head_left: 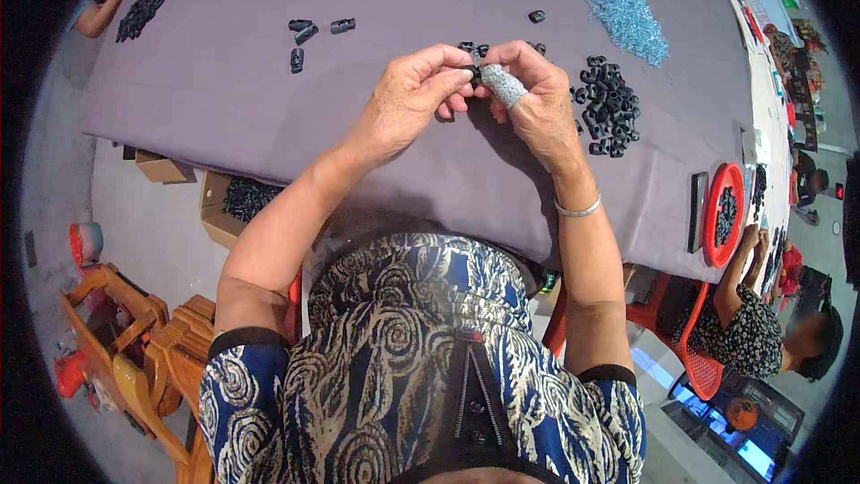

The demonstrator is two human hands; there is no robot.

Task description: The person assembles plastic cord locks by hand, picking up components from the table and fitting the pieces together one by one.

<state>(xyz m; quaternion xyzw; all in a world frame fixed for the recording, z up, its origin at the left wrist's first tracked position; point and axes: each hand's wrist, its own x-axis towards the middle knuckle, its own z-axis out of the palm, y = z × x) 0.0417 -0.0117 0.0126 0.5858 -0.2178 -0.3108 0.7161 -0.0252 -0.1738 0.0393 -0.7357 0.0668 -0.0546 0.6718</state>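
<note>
My left hand (414, 94) and my right hand (536, 100) meet above the table's near side. Their fingertips pinch a small black plastic piece (474, 75), which looks like part of a cord lock; the fingers hide most of it. A grey wrap (504, 86) covers my right thumb, and a silver bangle (579, 208) circles that wrist. Close to my right hand lies a heap of black cord-lock bodies (609, 108). A few more lie behind my fingertips. Beyond them, to the right, spreads a pile of tiny silvery-blue springs (629, 22).
Several finished-looking black cord locks (305, 33) lie left of my hands on the grey tablecloth (224, 63). A dark pile (146, 9) sits far left near another person's arm (121, 2). A red basket (724, 215) of black parts stands at the right edge, near another seated person (739, 327).
</note>
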